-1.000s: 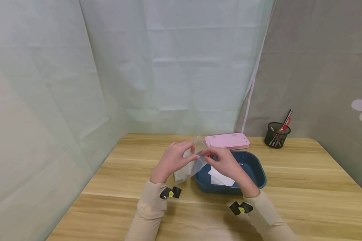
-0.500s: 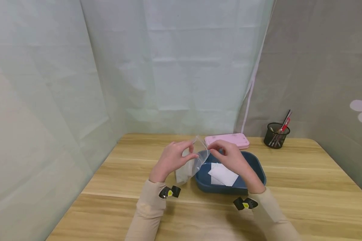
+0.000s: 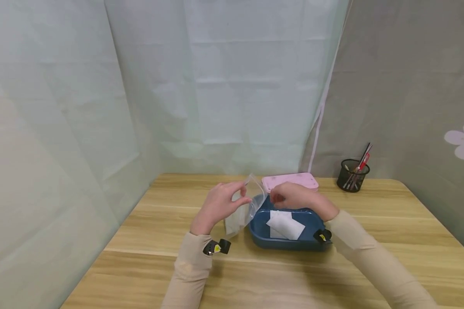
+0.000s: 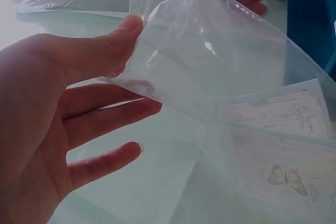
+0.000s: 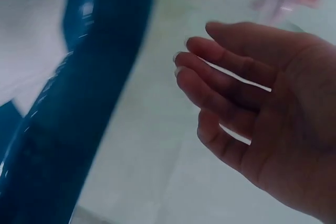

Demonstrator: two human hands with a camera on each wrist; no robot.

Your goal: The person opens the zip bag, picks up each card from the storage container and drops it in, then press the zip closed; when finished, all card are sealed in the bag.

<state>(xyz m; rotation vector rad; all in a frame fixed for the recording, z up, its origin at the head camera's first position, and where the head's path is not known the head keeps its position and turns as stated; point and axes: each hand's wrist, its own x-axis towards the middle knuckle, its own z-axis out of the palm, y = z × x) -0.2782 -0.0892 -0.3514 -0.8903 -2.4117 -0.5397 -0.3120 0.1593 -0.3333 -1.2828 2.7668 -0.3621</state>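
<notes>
My left hand (image 3: 219,205) pinches the open mouth of a clear plastic zip bag (image 3: 257,201) between thumb and forefinger; its other fingers are spread in the left wrist view. Inside the bag, printed paper cards (image 4: 286,171) show, one with a butterfly drawing. My right hand (image 3: 295,196) is over the back of a blue basin (image 3: 290,246), a little right of the bag's mouth. In the right wrist view its fingers curve loosely with nothing between them. White paper pieces (image 3: 287,226) lie overlapping in the basin.
A pink pencil case (image 3: 288,180) lies behind the basin, partly hidden by my right hand. At the back right stands a black mesh pen cup (image 3: 352,177) with several pens. Cloth curtains (image 3: 232,94) hang behind and beside the wooden table (image 3: 147,257).
My right hand has come away from the bag's mouth, moving right, and has turned with its forearm swung outward. The bag's mouth has widened. The left hand keeps its pinch almost unmoved.
</notes>
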